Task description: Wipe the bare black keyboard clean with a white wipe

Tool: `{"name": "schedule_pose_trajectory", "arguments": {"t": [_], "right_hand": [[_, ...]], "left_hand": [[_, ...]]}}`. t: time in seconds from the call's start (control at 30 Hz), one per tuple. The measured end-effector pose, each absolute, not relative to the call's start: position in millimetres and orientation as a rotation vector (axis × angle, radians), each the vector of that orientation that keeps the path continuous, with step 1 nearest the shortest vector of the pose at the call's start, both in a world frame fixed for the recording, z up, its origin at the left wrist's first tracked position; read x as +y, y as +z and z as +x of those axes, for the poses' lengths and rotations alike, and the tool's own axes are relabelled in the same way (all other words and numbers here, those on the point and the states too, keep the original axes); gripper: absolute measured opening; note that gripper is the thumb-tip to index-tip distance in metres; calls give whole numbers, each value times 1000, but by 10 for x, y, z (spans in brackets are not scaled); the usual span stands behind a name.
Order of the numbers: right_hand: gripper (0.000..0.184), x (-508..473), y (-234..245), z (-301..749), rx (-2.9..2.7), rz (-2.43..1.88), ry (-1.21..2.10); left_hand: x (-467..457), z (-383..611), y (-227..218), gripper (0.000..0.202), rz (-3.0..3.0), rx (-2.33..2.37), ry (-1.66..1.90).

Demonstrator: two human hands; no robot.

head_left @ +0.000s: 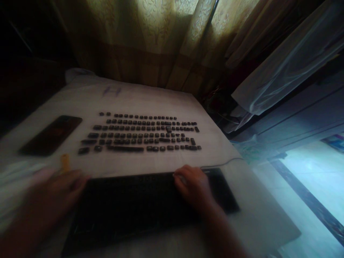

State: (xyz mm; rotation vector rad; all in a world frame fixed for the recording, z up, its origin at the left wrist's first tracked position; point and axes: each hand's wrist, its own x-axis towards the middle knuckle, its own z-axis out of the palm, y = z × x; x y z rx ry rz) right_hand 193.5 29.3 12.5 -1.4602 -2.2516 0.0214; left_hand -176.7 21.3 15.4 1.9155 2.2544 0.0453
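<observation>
Nearest the camera, saw the right forearm [224,229] slanting in from the bottom edge, smeared by blur. Had the right hand [193,184] resting at the upper long edge of a black keyboard base [134,204], right of its middle, with fingers curled inward and thumb close to forefinger. Could not tell from the blur whether pinching something small or only touching the board. Had the left hand [60,188] at the board's upper left corner, with bent fingers, too blurred to tell how far open, or whether gripping the yellow piece [65,163] just beyond the knuckles.

Found the board flat on a pale cloth [150,100], long, straight-edged, dull and too dark to read. Saw a thin cable [225,164] curving away near its upper right. Beyond, saw loose black keycaps [146,135] in six rows, mostly small squares, with a long narrow bar [125,148] in the nearest row. To their left, saw a dark, smooth phone [51,136] lying aslant. Farther back, saw a yellowish curtain [156,53], leafy-patterned and folded, with light showing through; at right, sheer white fabric [274,79] and a pale, glossy floor [311,170].
</observation>
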Motion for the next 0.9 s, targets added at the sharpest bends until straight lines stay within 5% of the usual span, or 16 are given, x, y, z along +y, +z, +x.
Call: {"name": "schedule_pose_trajectory", "arguments": {"t": [0.4, 0.9], "right_hand": [[14, 327, 280, 2087, -1669, -1381, 79], [14, 293, 108, 1838, -2116, -1249, 89]], "left_hand": [[219, -1782, 143, 48, 1874, 2253, 12], [212, -1755, 168, 51, 1968, 2239, 82]]}}
